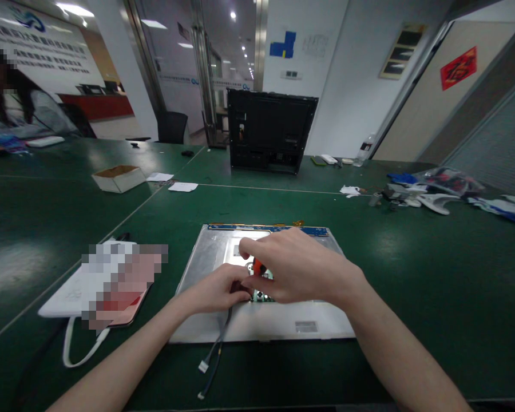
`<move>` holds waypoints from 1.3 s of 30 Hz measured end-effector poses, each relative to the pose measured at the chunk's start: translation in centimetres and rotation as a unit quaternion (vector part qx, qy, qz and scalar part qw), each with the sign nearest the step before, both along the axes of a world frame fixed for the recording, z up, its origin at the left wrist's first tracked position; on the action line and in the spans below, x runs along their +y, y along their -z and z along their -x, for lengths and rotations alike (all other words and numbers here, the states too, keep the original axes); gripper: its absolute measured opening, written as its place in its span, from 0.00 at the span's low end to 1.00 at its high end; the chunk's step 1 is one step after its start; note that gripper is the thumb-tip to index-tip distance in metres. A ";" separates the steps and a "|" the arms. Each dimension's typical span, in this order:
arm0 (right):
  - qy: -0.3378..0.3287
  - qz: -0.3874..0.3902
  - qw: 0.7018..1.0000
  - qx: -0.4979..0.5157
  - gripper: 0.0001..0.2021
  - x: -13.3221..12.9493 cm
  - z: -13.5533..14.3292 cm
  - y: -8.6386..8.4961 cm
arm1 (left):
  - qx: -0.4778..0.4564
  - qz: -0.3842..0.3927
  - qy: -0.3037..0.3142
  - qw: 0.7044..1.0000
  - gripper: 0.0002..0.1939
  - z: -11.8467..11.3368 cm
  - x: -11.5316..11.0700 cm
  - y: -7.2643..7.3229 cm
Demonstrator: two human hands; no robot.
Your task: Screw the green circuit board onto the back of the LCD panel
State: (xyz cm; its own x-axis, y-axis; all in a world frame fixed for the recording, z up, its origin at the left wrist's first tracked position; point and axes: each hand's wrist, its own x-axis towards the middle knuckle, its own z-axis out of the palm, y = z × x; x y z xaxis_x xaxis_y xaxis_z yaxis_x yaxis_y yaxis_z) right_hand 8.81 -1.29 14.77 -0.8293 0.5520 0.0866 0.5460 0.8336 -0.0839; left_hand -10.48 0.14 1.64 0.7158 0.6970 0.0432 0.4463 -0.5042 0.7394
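The right hand (300,264) grips an orange tool (258,267) over the green board (262,297) on the panel (278,323), near-centre on the surface (416,309) — apparently mid-work, cable ends (203,366) loose; left hand (214,290) — grip unclear.

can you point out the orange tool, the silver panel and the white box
Orange tool (258,267): head view, on its visible orange part.
Silver panel (266,322): head view, on its bare near strip.
White box (121,181): head view, on its near wall.

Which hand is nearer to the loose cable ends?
Left. The left hand is beyond the cable ends, over the silver panel; the right hand is farther off, to their right.
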 end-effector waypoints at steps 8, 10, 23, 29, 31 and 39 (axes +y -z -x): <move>0.003 0.000 1.000 0.001 0.10 -0.2 0.2 -0.1 | 0.013 0.014 -0.013 1.000 0.03 -0.1 -0.2 -0.5; 0.027 -0.012 1.000 -0.008 0.10 0.0 0.3 0.1 | 0.008 0.021 -0.007 1.000 0.04 -0.1 -0.1 -0.5; -0.001 0.023 1.000 -0.014 0.08 0.0 0.3 -0.3 | 0.015 -0.002 -0.012 1.000 0.04 -0.2 -0.1 -0.6; 0.029 0.002 0.999 -0.015 0.06 0.3 0.3 0.0 | 0.012 0.018 -0.008 1.000 0.04 -0.2 -0.1 -0.4; 0.028 0.008 0.999 -0.018 0.06 0.3 0.3 -0.1 | 0.010 0.011 -0.011 1.000 0.03 -0.1 0.0 -0.2; -0.010 0.035 0.999 -0.022 0.07 -0.1 0.1 -0.5 | 0.013 -0.011 -0.007 1.000 0.02 0.0 0.0 -0.2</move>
